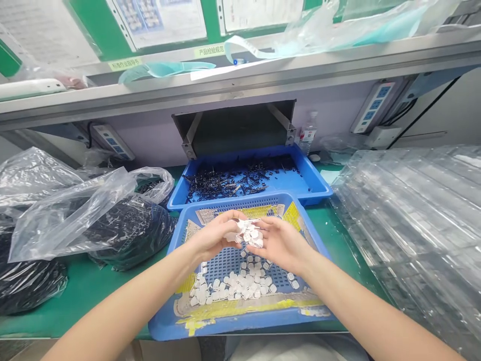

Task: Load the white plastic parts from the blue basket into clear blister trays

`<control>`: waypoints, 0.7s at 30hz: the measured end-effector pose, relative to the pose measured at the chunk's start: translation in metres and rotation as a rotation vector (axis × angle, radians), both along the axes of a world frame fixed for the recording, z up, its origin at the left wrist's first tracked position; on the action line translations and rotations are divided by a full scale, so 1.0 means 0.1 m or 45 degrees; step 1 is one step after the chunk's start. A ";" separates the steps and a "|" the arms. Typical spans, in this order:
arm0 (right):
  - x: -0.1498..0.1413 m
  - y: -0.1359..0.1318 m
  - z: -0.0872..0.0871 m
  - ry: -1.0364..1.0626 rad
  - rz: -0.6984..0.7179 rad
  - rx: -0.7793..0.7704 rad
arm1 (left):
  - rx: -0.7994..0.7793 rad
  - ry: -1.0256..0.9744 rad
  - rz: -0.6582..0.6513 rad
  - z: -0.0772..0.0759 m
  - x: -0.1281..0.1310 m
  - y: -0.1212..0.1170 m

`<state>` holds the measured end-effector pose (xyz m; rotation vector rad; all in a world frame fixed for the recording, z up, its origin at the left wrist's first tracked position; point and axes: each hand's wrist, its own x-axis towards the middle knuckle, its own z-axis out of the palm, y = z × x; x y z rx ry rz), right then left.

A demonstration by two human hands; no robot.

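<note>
Both hands meet over a blue perforated basket [165,315], cupped around a heap of small white square plastic pieces [249,232]. My left hand [218,231] curls round the heap from the left, fingers partly hidden behind it. From the other side my right hand [281,243] supports the heap on its bent fingers. Below them, many more white pieces [240,285] lie loose on the basket's floor, mostly toward its near side. Worn yellow tape and brown lining cover parts of the basket's inner walls.
Behind the basket, a blue tray [311,188] holds scattered black plastic bits. Clear bags of black parts [128,228] crowd the left. Stacked clear plastic trays [417,225] fill the right. A metal shelf edge [233,87] crosses above, and a bottle [308,133] stands behind.
</note>
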<state>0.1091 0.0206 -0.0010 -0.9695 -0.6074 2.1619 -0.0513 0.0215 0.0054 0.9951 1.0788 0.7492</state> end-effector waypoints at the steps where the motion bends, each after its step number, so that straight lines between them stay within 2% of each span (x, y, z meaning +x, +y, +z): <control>1: 0.06 -0.05 0.01 0.046 -0.035 -0.029 | -0.013 -0.043 0.011 0.00 0.01 -0.02; 5: 0.27 -0.26 -0.01 0.203 -0.184 -0.111 | -0.054 -0.075 -0.054 0.00 0.13 -0.08; 9: 0.35 -0.40 -0.11 0.184 -0.242 -0.147 | -0.107 0.004 -0.132 0.02 0.28 -0.11; 16: 0.39 -0.44 -0.15 0.288 -0.355 -0.261 | -0.092 0.000 -0.139 -0.02 0.36 -0.09; 21: 0.41 -0.44 -0.14 0.405 -0.335 -0.320 | -0.157 -0.030 -0.259 -0.07 0.31 -0.03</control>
